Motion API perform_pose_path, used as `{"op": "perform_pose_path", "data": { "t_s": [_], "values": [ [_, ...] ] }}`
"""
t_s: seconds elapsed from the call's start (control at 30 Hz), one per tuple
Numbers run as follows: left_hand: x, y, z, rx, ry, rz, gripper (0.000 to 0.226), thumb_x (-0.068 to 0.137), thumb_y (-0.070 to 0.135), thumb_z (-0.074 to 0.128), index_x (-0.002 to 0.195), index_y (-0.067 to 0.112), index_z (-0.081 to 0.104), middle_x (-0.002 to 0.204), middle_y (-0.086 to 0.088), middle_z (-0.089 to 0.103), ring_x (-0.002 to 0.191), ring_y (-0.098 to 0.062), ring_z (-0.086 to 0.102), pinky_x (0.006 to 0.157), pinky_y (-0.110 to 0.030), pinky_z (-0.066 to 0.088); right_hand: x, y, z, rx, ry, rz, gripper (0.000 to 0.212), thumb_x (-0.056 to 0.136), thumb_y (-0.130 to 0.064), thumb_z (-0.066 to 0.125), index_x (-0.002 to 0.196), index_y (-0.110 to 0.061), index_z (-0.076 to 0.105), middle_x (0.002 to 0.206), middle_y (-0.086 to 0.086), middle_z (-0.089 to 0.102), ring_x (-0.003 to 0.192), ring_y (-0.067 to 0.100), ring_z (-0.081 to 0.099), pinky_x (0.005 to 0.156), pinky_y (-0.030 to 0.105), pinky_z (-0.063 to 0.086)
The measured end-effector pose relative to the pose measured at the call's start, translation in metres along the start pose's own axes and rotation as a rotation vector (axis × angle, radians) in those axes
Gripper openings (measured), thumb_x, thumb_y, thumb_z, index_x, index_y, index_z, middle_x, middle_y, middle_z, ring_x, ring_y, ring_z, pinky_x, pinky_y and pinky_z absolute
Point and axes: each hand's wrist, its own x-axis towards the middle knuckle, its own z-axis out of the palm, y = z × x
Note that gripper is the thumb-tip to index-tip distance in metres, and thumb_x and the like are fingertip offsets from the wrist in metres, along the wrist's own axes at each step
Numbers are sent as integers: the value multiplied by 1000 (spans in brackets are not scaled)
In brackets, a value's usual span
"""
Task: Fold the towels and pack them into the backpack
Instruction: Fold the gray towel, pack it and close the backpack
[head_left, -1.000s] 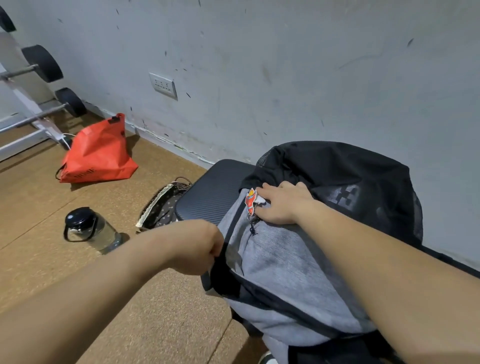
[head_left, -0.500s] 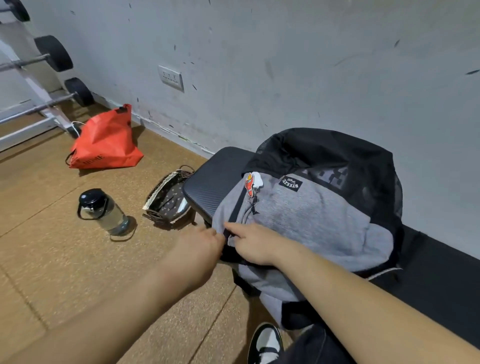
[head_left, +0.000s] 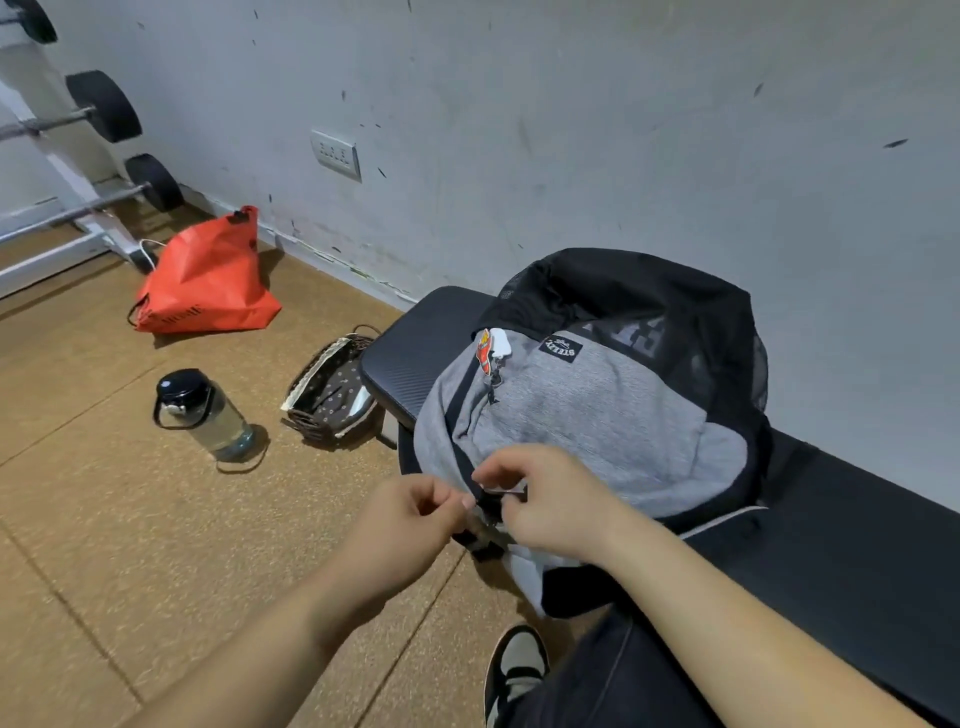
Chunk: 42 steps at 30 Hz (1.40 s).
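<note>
- On the black bench (head_left: 857, 545) by the wall, the backpack (head_left: 597, 415) is laid flat with its grey front panel turned upward.
- Its long axis is run from the person toward the wall. The black mesh end is pointed at the wall, and the label (head_left: 560, 348) is seen upside down.
- At the near edge, the dark trim of the backpack is pinched by the left hand (head_left: 410, 519), thumb and forefinger closed together.
- Just beside it, a small pale tab (head_left: 501, 489) on the zip line is pinched by the curled fingers of the right hand (head_left: 556, 499). It is possibly the zip pull, but blur leaves this unsettled.
- The inside of the backpack is hidden, and its near end is covered by the hands and the right forearm.
- On the floor to the left, a water bottle (head_left: 208, 415), a lined basket (head_left: 332, 400) and a red bag (head_left: 208, 280) are seen.
- A shoe (head_left: 514, 670) is cut off at the bottom edge.
</note>
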Motion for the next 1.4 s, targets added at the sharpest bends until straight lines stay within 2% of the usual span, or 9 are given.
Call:
{"op": "perform_pose_path", "data": {
  "t_s": [0.13, 0.27, 0.4, 0.57, 0.73, 0.9, 1.13, 1.27, 1.4],
  "values": [
    [-1, 5, 10, -18, -92, -48, 28, 102, 20, 63, 80, 14, 79, 70, -1, 73, 65, -13, 59, 59, -31, 44, -24, -1, 21, -113, 154, -59, 21, 84, -31, 73, 104, -26, 75, 103, -7, 71, 104, 16, 62, 87, 38, 50],
    [4, 10, -1, -299, -71, -153, 22, 101, 11, 59, 90, 8, 78, 88, -19, 77, 78, -24, 70, 71, -39, 56, -20, 10, 30, -39, 295, -71, 19, 91, -39, 67, 96, -26, 80, 94, -6, 79, 92, 17, 70, 82, 40, 54],
    [10, 4, 3, -239, -17, -174, 15, 99, 8, 63, 89, 4, 73, 79, -16, 74, 74, -26, 70, 73, -41, 63, -22, 14, 36, -36, 273, -54, 15, 93, -35, 68, 89, -23, 75, 86, -7, 75, 84, 14, 67, 78, 40, 54],
    [18, 5, 21, -170, 6, -328, 42, 94, 43, 71, 80, 3, 73, 75, -21, 75, 71, -35, 78, 68, -39, 67, -22, 9, 39, -58, 338, -2, 12, 89, -32, 66, 85, -21, 63, 83, -8, 65, 81, 15, 60, 74, 36, 49],
    [31, 7, 25, -76, 41, -291, 19, 90, 17, 72, 78, 6, 64, 59, -13, 66, 46, -19, 64, 45, -24, 46, -27, 14, 43, -160, 361, -49, 11, 89, -30, 63, 86, -26, 53, 88, -9, 55, 90, 16, 55, 77, 30, 42],
    [44, 5, 18, -78, 96, -296, 17, 90, 13, 59, 82, 2, 67, 77, -36, 72, 46, -20, 47, 42, -21, 29, -39, 15, 35, -347, 477, -226, 9, 86, -29, 52, 85, -20, 52, 94, -4, 59, 96, 21, 57, 104, 42, 46],
    [65, -7, -26, 41, 208, -285, 25, 98, 18, 61, 91, -4, 69, 72, -16, 65, 56, -22, 50, 46, -28, 36, -89, 61, -25, -293, 546, -51, 15, 87, -21, 65, 80, -23, 51, 125, -1, 64, 126, 20, 54, 103, 37, 43],
    [50, 10, -16, 511, 422, 137, 12, 92, 22, 68, 100, 16, 63, 97, -4, 64, 79, -22, 61, 67, -35, 49, -101, 83, -27, -69, 493, 64, 16, 95, -24, 65, 83, -28, 55, 126, -10, 60, 120, 9, 56, 94, 38, 52],
    [19, 36, 61, 654, 39, 757, 11, 91, 27, 72, 100, 22, 68, 98, 7, 62, 93, -14, 60, 79, -33, 52, -91, 87, -21, 197, 551, 24, 21, 95, -18, 66, 80, -27, 56, 110, -5, 64, 108, 4, 60, 98, 36, 51]
  ]
}}
